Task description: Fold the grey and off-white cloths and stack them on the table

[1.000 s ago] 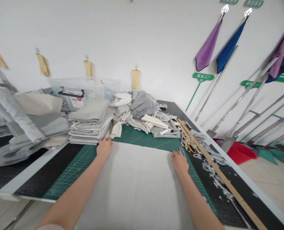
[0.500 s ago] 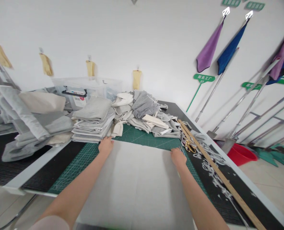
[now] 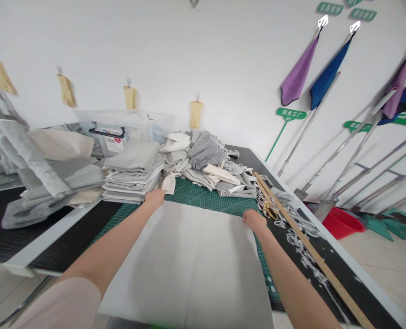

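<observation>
A wide pale grey cloth (image 3: 196,260) lies over the green cutting mat (image 3: 189,194) and reaches down past the table's near edge. At its far left corner my left hand (image 3: 154,197) is closed, with the fingers on the cloth's edge. My right hand (image 3: 254,219) grips the far right corner, its fingers curled in a pinch. Just beyond my left hand stands a stack of folded grey cloths (image 3: 132,171). Yellow-handled scissors (image 3: 269,210) lie to the right of my right hand.
Behind the mat is a heap of grey and cream cloth pieces (image 3: 206,155). Another pile of cloth (image 3: 52,169) and a clear plastic bin (image 3: 103,132) are at left. A long wooden strip (image 3: 312,246) runs along the right side beside cloth scraps (image 3: 302,246). A red bucket (image 3: 343,222) stands on the floor.
The cloth's near part has shifted to the left, uncovering more mat by my right forearm and covering more at left. Both hands remain at the far corners, with the right wrist lifted slightly.
</observation>
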`<state>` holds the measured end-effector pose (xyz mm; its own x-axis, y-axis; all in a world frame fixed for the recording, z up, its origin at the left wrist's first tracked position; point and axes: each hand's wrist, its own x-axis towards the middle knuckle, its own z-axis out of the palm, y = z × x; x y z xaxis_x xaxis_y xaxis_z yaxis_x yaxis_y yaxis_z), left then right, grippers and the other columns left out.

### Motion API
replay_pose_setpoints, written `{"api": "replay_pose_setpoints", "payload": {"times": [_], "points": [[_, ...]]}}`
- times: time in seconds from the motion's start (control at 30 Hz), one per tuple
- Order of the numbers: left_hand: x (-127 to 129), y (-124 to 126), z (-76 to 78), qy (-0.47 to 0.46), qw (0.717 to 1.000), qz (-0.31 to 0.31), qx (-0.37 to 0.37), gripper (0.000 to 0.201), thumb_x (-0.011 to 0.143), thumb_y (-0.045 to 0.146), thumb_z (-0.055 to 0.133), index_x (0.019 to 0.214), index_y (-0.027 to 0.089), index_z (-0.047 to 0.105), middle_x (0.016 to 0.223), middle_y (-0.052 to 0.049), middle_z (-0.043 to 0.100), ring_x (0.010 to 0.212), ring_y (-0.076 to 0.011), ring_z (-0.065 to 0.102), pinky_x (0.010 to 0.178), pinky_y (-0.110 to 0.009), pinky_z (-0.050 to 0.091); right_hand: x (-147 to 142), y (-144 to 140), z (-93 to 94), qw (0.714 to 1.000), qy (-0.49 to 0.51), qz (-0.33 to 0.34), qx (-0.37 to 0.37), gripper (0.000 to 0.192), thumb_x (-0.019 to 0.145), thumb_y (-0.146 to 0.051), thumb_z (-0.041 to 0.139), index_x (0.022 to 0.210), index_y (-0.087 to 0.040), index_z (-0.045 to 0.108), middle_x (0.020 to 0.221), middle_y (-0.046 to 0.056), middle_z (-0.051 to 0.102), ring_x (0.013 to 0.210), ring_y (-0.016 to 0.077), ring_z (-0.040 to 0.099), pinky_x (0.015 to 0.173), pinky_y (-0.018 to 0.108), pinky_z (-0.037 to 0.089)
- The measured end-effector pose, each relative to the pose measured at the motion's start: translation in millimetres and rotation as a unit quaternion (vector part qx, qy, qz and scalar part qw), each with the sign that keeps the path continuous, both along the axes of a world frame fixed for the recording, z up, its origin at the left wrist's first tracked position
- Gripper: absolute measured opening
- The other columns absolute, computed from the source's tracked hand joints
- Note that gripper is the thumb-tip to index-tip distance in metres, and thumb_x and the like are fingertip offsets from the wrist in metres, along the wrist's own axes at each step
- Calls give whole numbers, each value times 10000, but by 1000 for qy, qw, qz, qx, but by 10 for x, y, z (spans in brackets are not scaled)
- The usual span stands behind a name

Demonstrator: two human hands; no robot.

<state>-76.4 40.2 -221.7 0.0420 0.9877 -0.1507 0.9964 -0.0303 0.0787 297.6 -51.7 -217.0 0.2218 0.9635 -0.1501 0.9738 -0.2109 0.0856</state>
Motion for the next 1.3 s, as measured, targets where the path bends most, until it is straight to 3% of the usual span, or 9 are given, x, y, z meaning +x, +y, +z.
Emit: {"api": "replay_pose_setpoints", "payload": {"times": [0.43, 0.67, 0.8, 0.97, 1.03, 1.13, 1.3], "points": [[-104, 229, -103, 21, 993, -110, -24, 198, 612, 196, 502, 762, 125, 610, 800, -126, 615, 763, -215, 567, 638, -263, 420, -28, -103, -22, 998, -31, 33, 35, 242, 726, -118, 352, 845, -199, 546, 913, 61, 552, 830, 166, 533, 633, 261, 376], [-225, 176, -165, -4, 989, -146, -27, 165, 570, 240, 537, 706, 172, 601, 758, -50, 616, 714, -170, 557, 629, -236, 400, -46, -180, -47, 997, -44, 22, 61, 199, 766, -171, 344, 845, -200, 524, 913, 62, 544, 859, 163, 498, 615, 240, 358], [-229, 102, -107, -20, 989, -145, -16, 129, 584, 241, 524, 659, 163, 594, 710, -49, 606, 705, -173, 544, 628, -244, 387, -42, -186, -51, 997, -43, 20, 68, 169, 770, -185, 356, 825, -199, 515, 912, 53, 550, 857, 161, 498, 602, 231, 341], [-242, -12, 169, -80, 981, -177, -3, 203, 636, 227, 471, 794, 169, 586, 762, -17, 594, 708, -128, 518, 633, -196, 367, -12, -205, -29, 998, -34, 11, 60, 141, 762, -197, 376, 815, -205, 507, 849, 37, 576, 782, 150, 530, 548, 216, 313], [-254, -93, 338, -100, 976, -192, -9, 240, 624, 227, 479, 829, 167, 588, 746, -4, 591, 686, -116, 511, 615, -177, 363, 6, -232, 4, 998, -30, 10, 57, 133, 755, -202, 385, 804, -209, 508, 801, 31, 586, 728, 146, 539, 528, 216, 301], [-255, -347, 654, -150, 965, -208, -53, 188, 599, 244, 499, 716, 156, 616, 600, 18, 564, 561, -98, 486, 523, -158, 351, 68, -303, 124, 997, -26, 22, 65, 132, 743, -202, 386, 779, -211, 513, 750, 24, 589, 694, 143, 536, 524, 217, 291], [-195, -1082, 1249, -324, 887, -248, -217, 158, 565, 273, 564, 647, 153, 628, 477, 36, 502, 411, -68, 406, 385, -154, 295, 299, -348, 617, 995, -21, 53, 85, 100, 693, -173, 431, 702, -201, 526, 671, 8, 577, 666, 131, 517, 546, 209, 293]]}}
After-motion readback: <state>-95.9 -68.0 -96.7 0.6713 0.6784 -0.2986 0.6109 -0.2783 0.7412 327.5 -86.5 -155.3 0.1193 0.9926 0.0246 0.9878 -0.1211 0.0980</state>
